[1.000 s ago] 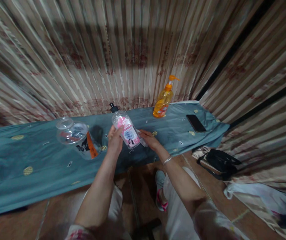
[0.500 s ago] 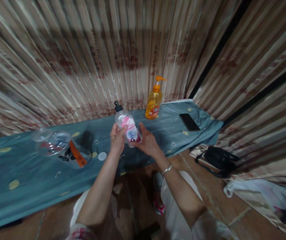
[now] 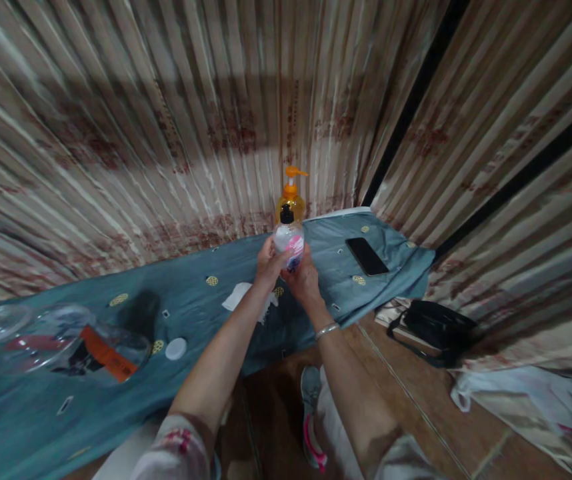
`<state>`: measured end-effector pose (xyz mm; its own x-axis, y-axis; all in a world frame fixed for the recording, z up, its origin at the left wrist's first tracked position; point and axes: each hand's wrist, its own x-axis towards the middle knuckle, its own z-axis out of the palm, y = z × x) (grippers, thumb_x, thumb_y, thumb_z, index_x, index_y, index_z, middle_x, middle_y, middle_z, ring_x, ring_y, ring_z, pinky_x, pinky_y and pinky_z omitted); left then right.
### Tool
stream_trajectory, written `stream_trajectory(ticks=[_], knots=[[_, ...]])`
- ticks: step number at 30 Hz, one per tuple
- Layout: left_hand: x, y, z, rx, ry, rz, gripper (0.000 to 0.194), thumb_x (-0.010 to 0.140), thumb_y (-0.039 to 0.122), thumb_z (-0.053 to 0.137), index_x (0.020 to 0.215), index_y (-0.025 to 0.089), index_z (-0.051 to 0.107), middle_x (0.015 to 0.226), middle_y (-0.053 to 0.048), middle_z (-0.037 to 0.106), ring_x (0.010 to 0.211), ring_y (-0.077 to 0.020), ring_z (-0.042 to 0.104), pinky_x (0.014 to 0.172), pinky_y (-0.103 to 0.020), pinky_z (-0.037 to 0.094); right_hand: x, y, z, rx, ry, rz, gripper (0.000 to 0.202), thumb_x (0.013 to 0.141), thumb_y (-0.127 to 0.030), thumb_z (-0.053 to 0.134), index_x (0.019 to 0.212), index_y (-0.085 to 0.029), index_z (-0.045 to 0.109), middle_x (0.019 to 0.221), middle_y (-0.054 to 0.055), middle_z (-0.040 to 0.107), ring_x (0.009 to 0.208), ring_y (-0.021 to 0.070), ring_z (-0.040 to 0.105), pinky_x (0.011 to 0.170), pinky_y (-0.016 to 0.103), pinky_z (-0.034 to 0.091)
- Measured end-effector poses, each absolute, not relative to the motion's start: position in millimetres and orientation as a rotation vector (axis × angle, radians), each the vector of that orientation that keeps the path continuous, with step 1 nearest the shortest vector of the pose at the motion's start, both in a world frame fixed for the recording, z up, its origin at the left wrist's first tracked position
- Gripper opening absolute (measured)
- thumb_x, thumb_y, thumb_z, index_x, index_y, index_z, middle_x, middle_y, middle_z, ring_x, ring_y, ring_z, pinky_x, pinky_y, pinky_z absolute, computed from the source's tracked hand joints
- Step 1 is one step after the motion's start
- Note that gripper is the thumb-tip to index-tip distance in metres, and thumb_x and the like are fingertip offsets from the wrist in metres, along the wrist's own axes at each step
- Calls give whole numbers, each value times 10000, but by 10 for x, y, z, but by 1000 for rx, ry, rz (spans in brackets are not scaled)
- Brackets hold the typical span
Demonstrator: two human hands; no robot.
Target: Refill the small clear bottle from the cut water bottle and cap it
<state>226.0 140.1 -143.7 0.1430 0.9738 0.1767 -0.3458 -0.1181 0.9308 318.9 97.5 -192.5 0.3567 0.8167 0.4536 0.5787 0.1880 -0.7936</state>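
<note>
A clear bottle with a black pump top and a pink label is held upright between both hands. My left hand wraps its left side, with the thumb across the front. Around the lower right of the bottle, my right hand is closed. Directly behind stands an orange pump bottle, partly hidden by the clear one. A crumpled white tissue lies on the cloth beside my left forearm.
The blue-green cloth carries a black phone at right, a white round cap and a clear plastic container with an orange label at left. A black bag rests on the floor.
The clear bottle has moved right and turned more upright, in front of the orange bottle. Both hands grip it closer. The white tissue now shows. The view has shifted.
</note>
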Motion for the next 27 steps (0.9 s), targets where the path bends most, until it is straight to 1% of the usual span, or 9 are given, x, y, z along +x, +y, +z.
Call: stream_trajectory(ticks=[3,7,12,14,16,18,20,24,27], knots=[[2346,1520,-1485,1171,750,1323,607,528,353,877,1081,208,673,1049,-48,763,986,-234,700,862,-322,531,3243,1106,-1994,-1470,-1253,264,824,790,-439,703,1474,-155,343,1395,228,593,1264,322,602,1031,484,501],[2421,1635,-1557,1170,743,1300,655,499,322,895,1104,186,683,1053,-59,761,967,-223,696,856,-309,524,3305,1205,-2063,-1472,-1214,296,825,790,-445,711,1466,-138,351,1330,228,630,1240,327,621,1034,475,495],[2452,1728,-1643,1178,748,1279,681,486,339,913,1110,188,685,1061,-62,766,982,-226,703,881,-313,523,3324,1264,-2128,-1516,-1195,308,851,793,-448,698,1469,-104,313,1406,300,556,1301,368,583,1057,532,468],[2459,1755,-1668,1181,742,1270,692,488,348,919,1119,190,682,1073,-63,766,980,-224,707,881,-311,527,3313,1280,-2148,-1536,-1204,297,866,804,-442,672,1479,-62,285,1420,335,529,1321,391,565,1061,559,460],[2468,1777,-1688,1187,734,1271,698,492,359,925,1123,192,677,1090,-69,766,993,-229,708,890,-318,530,3300,1295,-2171,-1541,-1213,262,884,807,-446,650,1481,-14,274,1430,362,504,1337,404,550,1073,561,453],[2477,1791,-1706,1194,733,1269,706,497,366,931,1128,193,665,1118,-82,761,1027,-243,707,927,-340,530,3289,1311,-2200,-1534,-1224,211,880,813,-450,627,1480,7,282,1436,367,491,1346,400,543,1079,542,460],[2481,1788,-1727,1209,742,1259,740,492,354,938,1148,187,639,1181,-108,741,1084,-262,698,988,-377,519,3282,1324,-2231,-1533,-1240,158,841,831,-433,598,1486,-8,286,1434,352,498,1346,384,546,1069,529,477],[2444,1693,-1803,1235,799,1264,872,488,292,939,1262,175,553,1383,-172,630,1267,-297,622,1118,-437,446,3276,1320,-2260,-1636,-1268,68,759,874,-329,529,1509,-28,242,1436,325,520,1351,354,550,1055,513,497],[2361,1559,-1883,1253,878,1256,900,543,264,913,1343,205,505,1469,-169,563,1353,-303,559,1169,-466,392,3278,1286,-2233,-1741,-1303,49,803,875,-319,560,1525,-20,192,1430,321,531,1362,354,544,1052,489,504]])
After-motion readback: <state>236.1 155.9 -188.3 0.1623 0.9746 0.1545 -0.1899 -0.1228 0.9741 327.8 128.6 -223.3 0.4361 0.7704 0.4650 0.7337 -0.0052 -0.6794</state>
